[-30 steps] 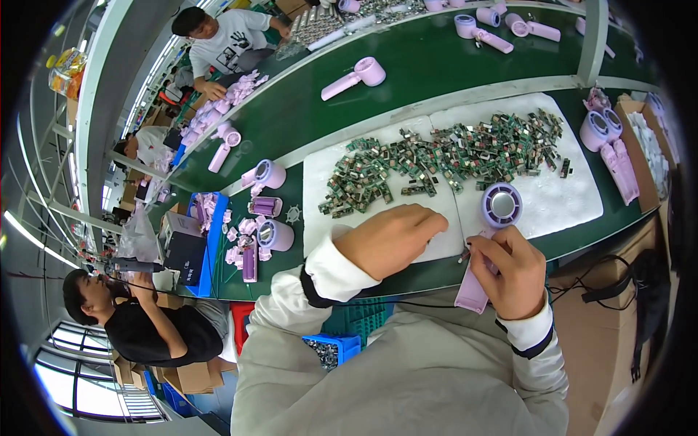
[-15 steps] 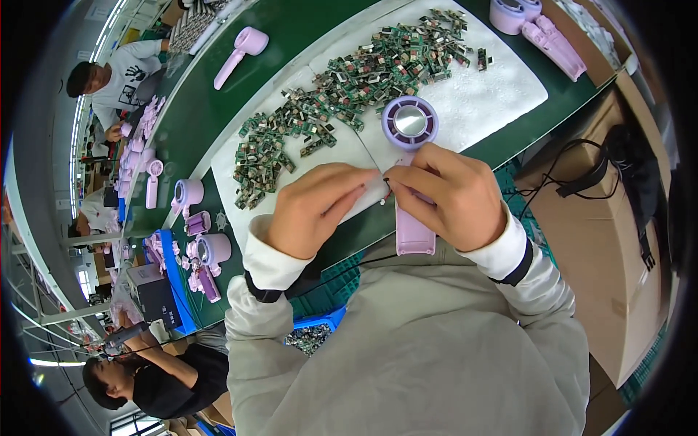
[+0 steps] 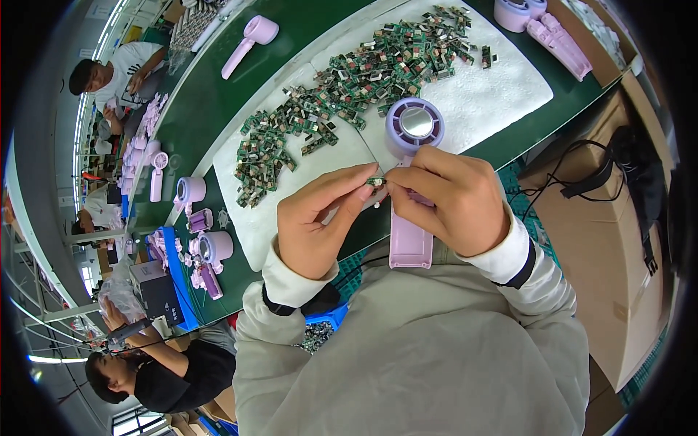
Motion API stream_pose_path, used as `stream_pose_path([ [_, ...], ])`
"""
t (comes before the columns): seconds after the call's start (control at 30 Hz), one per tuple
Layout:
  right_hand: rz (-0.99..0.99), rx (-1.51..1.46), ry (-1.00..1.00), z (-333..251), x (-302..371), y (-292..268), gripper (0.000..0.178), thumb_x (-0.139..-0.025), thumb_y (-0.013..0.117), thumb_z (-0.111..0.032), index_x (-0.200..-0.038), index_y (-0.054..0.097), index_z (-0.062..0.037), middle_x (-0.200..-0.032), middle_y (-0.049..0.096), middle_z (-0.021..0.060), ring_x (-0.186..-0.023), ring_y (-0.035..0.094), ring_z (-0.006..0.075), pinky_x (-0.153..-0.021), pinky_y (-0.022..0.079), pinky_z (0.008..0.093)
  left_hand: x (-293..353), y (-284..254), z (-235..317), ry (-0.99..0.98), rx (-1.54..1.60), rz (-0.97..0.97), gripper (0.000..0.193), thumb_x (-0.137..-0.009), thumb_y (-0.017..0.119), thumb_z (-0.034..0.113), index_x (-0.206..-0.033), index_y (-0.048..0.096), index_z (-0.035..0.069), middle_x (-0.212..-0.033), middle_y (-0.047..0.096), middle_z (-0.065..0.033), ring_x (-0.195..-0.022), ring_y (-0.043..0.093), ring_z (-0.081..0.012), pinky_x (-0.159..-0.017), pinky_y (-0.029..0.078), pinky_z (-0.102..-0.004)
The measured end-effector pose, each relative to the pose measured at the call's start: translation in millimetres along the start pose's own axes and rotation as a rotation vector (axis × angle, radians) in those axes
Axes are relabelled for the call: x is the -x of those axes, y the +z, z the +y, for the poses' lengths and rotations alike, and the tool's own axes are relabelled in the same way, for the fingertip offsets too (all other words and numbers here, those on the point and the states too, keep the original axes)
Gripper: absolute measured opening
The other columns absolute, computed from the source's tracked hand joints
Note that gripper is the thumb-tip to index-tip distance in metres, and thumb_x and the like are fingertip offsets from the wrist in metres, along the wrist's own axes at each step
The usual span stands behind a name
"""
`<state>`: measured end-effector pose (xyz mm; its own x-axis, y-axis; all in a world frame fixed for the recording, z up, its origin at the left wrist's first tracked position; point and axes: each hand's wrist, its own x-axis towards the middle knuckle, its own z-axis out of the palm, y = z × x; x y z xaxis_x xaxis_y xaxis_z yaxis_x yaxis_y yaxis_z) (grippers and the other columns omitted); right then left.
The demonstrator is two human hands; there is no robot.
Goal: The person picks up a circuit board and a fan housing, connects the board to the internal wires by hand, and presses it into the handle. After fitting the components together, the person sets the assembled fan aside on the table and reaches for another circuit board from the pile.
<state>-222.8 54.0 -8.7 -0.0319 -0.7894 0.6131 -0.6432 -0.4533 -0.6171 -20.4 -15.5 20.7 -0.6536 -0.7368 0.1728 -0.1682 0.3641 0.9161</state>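
Note:
Thumb and fingertips of my left hand (image 3: 318, 216) pinch a small green circuit board (image 3: 376, 182). Close beside it, my right hand (image 3: 454, 200) is closed over the handle of a pale purple handheld fan (image 3: 411, 241). The fan's round head, with a silvery disc in its middle, points away from me, and its open handle shell points toward me. The right thumb and forefinger come together at the board's edge; what they pinch is hidden. A small white-tipped piece, perhaps a wire end, hangs just below the board.
A heap of circuit boards (image 3: 378, 62) covers much of a white foam sheet (image 3: 502, 91) on the green table (image 3: 305, 25). Fan parts (image 3: 214, 247) lie at the left by a blue tray (image 3: 180, 280). Pink shells (image 3: 558, 47) and a cardboard box (image 3: 582, 269) stand right. Co-workers sit at left.
My left hand has moved slightly right and down, and the circuit board now shows at its fingertips. The fan has shifted slightly and turned a little under my right hand.

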Motion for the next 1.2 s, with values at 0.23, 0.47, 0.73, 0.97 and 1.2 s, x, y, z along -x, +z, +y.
stream_pose_path([
  [0.23,0.016,0.035,-0.104,5.5,-5.5,-4.4,0.019,-0.069,0.078,-0.005,-0.087,0.072,-0.0053,-0.077,0.059,0.0043,-0.066,0.056,0.0244,-0.060,0.047,0.0352,-2.6,3.9,1.8,0.037,-0.167,0.048,0.028,-0.092,0.068,-0.003,-0.119,0.071,0.001,-0.111,0.074,-0.0147,-0.099,0.072,-0.0219,-0.086,0.056,-0.0298],
  [0.47,-0.012,0.044,-0.104,2.0,-4.6,-7.9,0.019,-0.069,0.078,-0.006,-0.087,0.072,-0.0058,-0.077,0.059,0.0036,-0.068,0.054,0.0240,-0.061,0.047,0.0352,1.9,4.0,1.7,0.049,-0.205,0.040,0.028,-0.093,0.067,-0.004,-0.120,0.071,0.000,-0.114,0.073,-0.0155,-0.100,0.071,-0.0214,-0.087,0.055,-0.0295],
  [0.73,-0.041,0.042,-0.145,4.3,-4.8,-8.4,0.019,-0.068,0.078,-0.005,-0.085,0.071,-0.0058,-0.077,0.059,0.0036,-0.068,0.055,0.0238,-0.060,0.045,0.0354,3.7,2.0,0.3,0.081,-0.199,-0.019,0.032,-0.093,0.065,-0.007,-0.124,0.069,-0.001,-0.118,0.071,-0.0167,-0.105,0.069,-0.0210,-0.090,0.055,-0.0292],
  [0.97,0.007,0.046,-0.117,0.8,-5.9,-3.9,0.018,-0.067,0.078,-0.003,-0.083,0.070,-0.0049,-0.074,0.057,0.0046,-0.065,0.055,0.0244,-0.059,0.044,0.0354,3.3,4.8,0.1,0.092,-0.199,-0.003,0.033,-0.091,0.065,-0.010,-0.123,0.070,-0.001,-0.116,0.071,-0.0170,-0.103,0.070,-0.0219,-0.088,0.055,-0.0281],
  [1.2,0.059,-0.064,0.087,-27.0,1.7,-1.2,0.015,-0.074,0.076,0.003,-0.087,0.070,0.0011,-0.072,0.056,0.0062,-0.058,0.053,0.0187,-0.054,0.042,0.0309,20.2,37.8,3.7,0.325,-0.472,0.292,0.041,-0.084,0.067,-0.012,-0.123,0.070,0.001,-0.113,0.070,-0.0184,-0.097,0.073,-0.0262,-0.080,0.060,-0.0304],
])
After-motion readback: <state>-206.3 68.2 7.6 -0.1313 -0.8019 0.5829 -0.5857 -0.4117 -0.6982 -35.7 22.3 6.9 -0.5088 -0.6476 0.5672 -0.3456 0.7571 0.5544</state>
